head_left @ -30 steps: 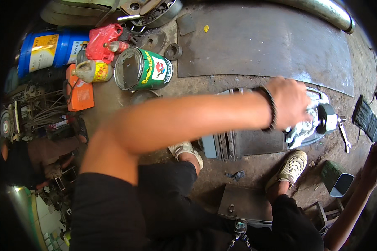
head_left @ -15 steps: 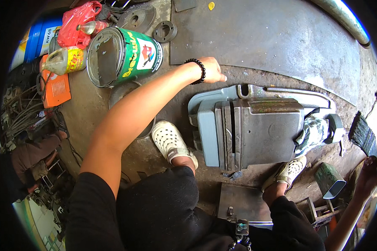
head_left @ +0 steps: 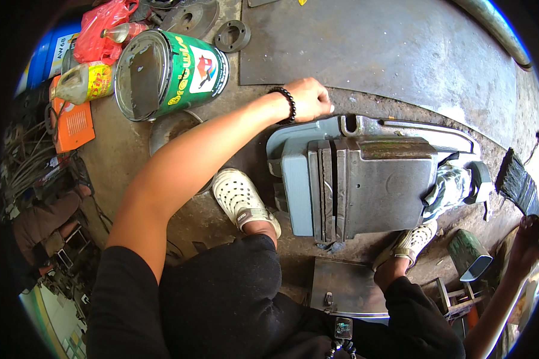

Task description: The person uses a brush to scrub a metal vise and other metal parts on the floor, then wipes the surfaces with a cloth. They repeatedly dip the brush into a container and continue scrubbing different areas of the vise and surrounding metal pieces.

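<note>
A heavy machine vise (head_left: 389,185), part pale blue and part bare grey metal, lies on the floor between my feet. At its far left edge is my left hand (head_left: 310,100), fingers curled in; anything inside them is hidden. My right hand (head_left: 527,245), at the right rim of the picture, is closed round the handle of a wide brush (head_left: 517,180) with black bristles. The bristles hang beside the vise's hex-shaped end (head_left: 480,182), apart from it. A patterned rag (head_left: 449,190) is wrapped on the shaft by that end.
A green paint can (head_left: 188,73) stands at the upper left, near a metal ring (head_left: 232,36) and plastic bottle (head_left: 82,84). A steel sheet (head_left: 371,45) lies beyond the vise. Close to me are a metal box (head_left: 347,287) and a green square tube (head_left: 470,254).
My left hand has turned slightly and come nearer the vise's far edge. The brush has tipped a little lower at the right. The whole view has shifted slightly.
</note>
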The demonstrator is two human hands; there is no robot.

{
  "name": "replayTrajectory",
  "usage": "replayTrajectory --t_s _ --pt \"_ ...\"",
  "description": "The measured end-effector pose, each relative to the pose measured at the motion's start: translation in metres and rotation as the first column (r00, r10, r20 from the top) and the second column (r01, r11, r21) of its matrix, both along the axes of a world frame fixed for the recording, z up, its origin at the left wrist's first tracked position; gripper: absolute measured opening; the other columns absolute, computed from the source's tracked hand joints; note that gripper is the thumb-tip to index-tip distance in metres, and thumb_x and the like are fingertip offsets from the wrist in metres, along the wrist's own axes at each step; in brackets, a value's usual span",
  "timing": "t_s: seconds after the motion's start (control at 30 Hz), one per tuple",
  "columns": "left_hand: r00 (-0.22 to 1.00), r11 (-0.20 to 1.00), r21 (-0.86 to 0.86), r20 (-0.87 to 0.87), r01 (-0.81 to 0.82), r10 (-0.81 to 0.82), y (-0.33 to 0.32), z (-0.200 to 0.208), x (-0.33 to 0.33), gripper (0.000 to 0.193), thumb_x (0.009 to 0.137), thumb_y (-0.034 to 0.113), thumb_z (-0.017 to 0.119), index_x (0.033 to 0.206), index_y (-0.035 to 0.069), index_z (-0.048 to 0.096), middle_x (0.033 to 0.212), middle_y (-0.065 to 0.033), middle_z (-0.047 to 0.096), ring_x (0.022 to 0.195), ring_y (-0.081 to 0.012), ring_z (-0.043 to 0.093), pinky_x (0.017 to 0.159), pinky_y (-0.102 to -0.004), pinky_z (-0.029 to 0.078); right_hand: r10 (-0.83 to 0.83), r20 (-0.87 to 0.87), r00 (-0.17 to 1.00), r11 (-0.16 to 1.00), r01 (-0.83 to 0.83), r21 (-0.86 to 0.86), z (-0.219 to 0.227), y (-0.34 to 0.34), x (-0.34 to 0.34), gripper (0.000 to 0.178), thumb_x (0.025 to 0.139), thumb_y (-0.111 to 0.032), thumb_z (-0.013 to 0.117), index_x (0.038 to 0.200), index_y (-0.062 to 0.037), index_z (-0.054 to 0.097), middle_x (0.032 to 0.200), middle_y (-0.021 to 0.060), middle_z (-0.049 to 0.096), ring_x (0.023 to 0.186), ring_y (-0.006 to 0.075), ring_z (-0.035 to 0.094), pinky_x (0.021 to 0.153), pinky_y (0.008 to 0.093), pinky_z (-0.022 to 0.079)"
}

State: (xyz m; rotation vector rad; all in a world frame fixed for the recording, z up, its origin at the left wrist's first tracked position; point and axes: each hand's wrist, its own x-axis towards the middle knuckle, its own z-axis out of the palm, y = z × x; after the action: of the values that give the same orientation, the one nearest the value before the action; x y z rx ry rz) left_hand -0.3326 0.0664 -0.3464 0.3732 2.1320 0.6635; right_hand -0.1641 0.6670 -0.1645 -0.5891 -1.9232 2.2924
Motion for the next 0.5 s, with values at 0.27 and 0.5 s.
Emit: replayTrajectory --t_s 0.27,0.5 --pt "0.896 0.956 0.196 -0.347 -0.219 0.276 -0.038 0.060 -0.007 0.031 0.100 0.031 0.061 0.096 0.001 0.066 0.074 -0.0058 0.063 0.070 -0.0090 0.056 0.063 -0.0274 0.047 -0.009 0.047 0.999 0.998 0.006 0.064 -0.003 -0.035 -0.033 0.036 0.107 -0.026 0.047 0.131 -0.0003 0.056 0.107 0.0082 0.065 0.085 0.0153 0.058 0.077 0.0286 0.045" --pt "0.671 0.650 0.278 -0.024 -0.707 0.741 -0.081 0.092 0.073 0.033 0.096 0.004 0.063 0.128 0.002 0.057 0.087 -0.0015 0.061 0.072 -0.0070 0.055 0.064 -0.0224 0.046 0.317 0.193 0.928 0.937 -0.338 0.087 -0.010 -0.145 -0.086 0.033 0.106 -0.027 0.049 0.124 -0.0004 0.058 0.118 0.0122 0.058 0.091 0.0181 0.060 0.076 0.0302 0.048"
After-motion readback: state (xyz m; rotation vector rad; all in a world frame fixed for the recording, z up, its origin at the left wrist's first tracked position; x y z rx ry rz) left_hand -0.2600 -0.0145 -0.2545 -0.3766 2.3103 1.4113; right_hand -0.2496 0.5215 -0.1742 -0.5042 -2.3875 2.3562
